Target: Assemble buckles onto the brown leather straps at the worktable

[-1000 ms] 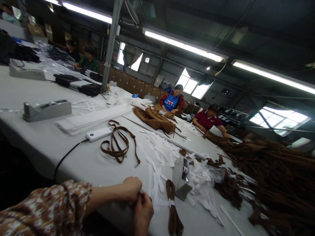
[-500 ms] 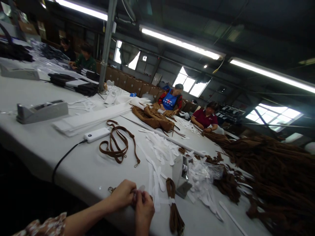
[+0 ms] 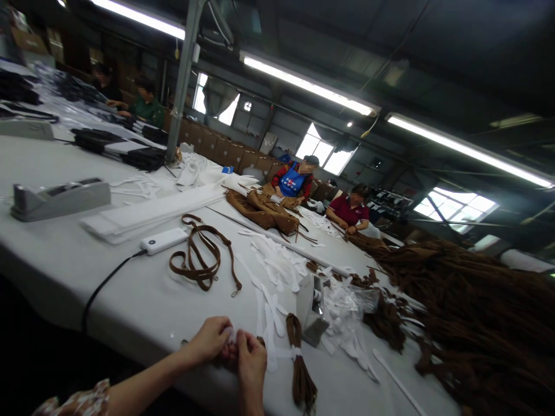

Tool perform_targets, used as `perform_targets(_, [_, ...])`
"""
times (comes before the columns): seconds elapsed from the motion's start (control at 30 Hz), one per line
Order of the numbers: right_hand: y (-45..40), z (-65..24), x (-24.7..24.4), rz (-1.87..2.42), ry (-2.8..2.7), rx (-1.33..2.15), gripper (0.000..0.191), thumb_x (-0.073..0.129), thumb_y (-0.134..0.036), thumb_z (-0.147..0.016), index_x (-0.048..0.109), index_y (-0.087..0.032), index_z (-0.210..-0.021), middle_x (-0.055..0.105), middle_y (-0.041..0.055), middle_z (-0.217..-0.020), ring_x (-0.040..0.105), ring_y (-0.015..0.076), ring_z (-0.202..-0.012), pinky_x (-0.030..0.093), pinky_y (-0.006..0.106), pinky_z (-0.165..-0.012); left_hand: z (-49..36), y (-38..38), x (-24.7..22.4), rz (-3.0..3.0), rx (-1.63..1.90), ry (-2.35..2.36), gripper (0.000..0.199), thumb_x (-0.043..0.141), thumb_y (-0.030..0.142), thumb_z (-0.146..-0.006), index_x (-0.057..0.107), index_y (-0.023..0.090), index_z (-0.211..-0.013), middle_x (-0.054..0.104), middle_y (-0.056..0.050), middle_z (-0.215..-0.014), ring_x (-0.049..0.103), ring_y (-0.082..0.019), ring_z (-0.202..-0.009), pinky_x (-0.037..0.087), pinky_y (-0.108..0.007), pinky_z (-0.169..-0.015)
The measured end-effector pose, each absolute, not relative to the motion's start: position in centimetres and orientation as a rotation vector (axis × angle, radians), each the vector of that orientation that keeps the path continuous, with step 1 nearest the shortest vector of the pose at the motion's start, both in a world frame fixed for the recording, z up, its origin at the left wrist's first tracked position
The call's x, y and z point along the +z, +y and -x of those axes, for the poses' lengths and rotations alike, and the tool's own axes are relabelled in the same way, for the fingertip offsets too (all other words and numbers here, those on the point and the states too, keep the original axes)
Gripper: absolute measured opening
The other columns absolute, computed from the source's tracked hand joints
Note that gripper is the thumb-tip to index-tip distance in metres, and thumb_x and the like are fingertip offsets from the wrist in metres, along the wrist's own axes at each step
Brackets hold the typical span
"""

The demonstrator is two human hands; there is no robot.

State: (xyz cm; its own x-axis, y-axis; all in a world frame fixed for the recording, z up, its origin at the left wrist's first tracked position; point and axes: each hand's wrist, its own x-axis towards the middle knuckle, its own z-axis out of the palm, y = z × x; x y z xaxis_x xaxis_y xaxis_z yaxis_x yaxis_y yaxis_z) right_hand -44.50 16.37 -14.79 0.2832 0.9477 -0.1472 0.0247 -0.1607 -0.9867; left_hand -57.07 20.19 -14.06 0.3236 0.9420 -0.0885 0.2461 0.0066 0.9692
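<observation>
Near the table's front edge, my left hand (image 3: 211, 342) is closed, fingers curled round what seems to be a brown strap, mostly hidden. A small metal clasp (image 3: 184, 342) sticks out beside it, and a brown end (image 3: 261, 341) shows behind my right hand (image 3: 251, 359). Between the two hands is a whitish strip (image 3: 230, 334), pinched by the fingertips of my right hand. Just to the right lies a folded bundle of brown straps (image 3: 299, 370) with a white band round its middle. A loose brown strap with metal clasps (image 3: 206, 254) lies coiled farther up the table.
Grey tape dispensers (image 3: 311, 309) stand right of my hands and at the left (image 3: 60, 198). A white device (image 3: 165, 240) trails a black cable. White strips (image 3: 271, 312), brown bags (image 3: 260, 211) and a large brown pile (image 3: 468, 306) cover other areas. Several people work across the table.
The view has shifted slightly, so the scene sits a little farther left. My fingers have moved at the whitish strip, which now shows between both hands.
</observation>
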Motion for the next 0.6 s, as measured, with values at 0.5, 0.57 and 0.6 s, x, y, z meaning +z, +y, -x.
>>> perform_targets(0.5, [16.7, 45.0, -12.9, 1.784, -1.242, 0.773, 0.035, 0.063, -0.047, -0.071, 0.068, -0.013, -0.061, 0.067, 0.0078, -0.056, 0.060, 0.0180, -0.052, 0.041, 0.024, -0.048, 56.8, 19.4, -13.7, -1.204, 0.939, 1.067, 0.028, 0.042, 0.046, -0.074, 0.048, 0.019, -0.083, 0.060, 0.001, -0.051, 0.059, -0.017, -0.043, 0.042, -0.022, -0.041])
perform_targets(0.57, [16.9, 45.1, -12.9, 1.808, -1.266, 0.736, 0.036, 0.063, -0.047, -0.070, 0.067, -0.014, -0.056, 0.067, 0.0073, -0.055, 0.060, 0.0176, -0.052, 0.039, 0.024, -0.047, 56.8, 19.3, -13.6, -1.203, 0.949, 1.057, 0.031, 0.042, 0.048, -0.072, 0.048, 0.019, -0.082, 0.059, 0.001, -0.048, 0.057, -0.016, -0.041, 0.039, -0.021, -0.039])
perform_targets(0.6, [17.0, 45.2, -13.0, 1.814, -1.269, 0.732, 0.035, 0.063, -0.046, -0.070, 0.066, -0.014, -0.054, 0.066, 0.0070, -0.053, 0.059, 0.0173, -0.051, 0.037, 0.024, -0.046, 56.8, 19.1, -13.6, -1.206, 0.952, 1.053, 0.033, 0.043, 0.050, -0.072, 0.048, 0.019, -0.081, 0.059, 0.001, -0.047, 0.056, -0.016, -0.040, 0.037, -0.021, -0.038])
